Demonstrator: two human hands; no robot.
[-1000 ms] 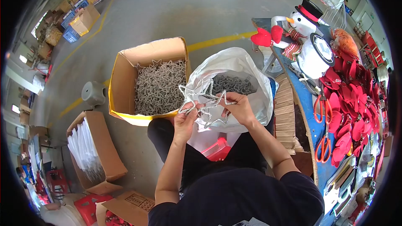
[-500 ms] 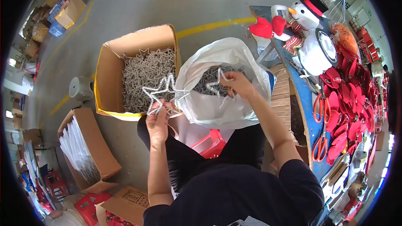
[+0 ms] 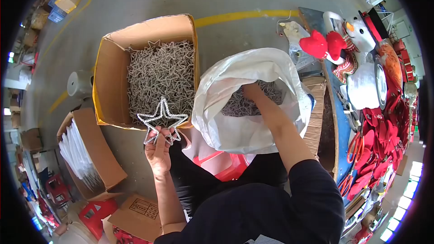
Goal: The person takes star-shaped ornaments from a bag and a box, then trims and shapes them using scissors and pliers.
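My left hand (image 3: 158,151) is closed on a silver beaded star (image 3: 162,116), held up over the near edge of a cardboard box (image 3: 107,81). Many small silver stars (image 3: 160,77) fill that box. My right hand (image 3: 252,91) reaches down into a white plastic sack (image 3: 246,138), among more silver star pieces (image 3: 271,94). Its fingers are hidden in the pieces, so whether they hold anything does not show.
A box of white wrapped sticks (image 3: 77,153) stands at lower left, near a grey stool (image 3: 80,84). On the right, a blue table (image 3: 344,131) bears a snowman figure (image 3: 361,36), orange-handled scissors (image 3: 356,147) and red felt pieces (image 3: 377,153). A red stool (image 3: 230,166) is between my legs.
Both hands worked together on silver stars; now they are apart. The left moved left with a star. The right carried a star to the sack and has sunk into the pieces.
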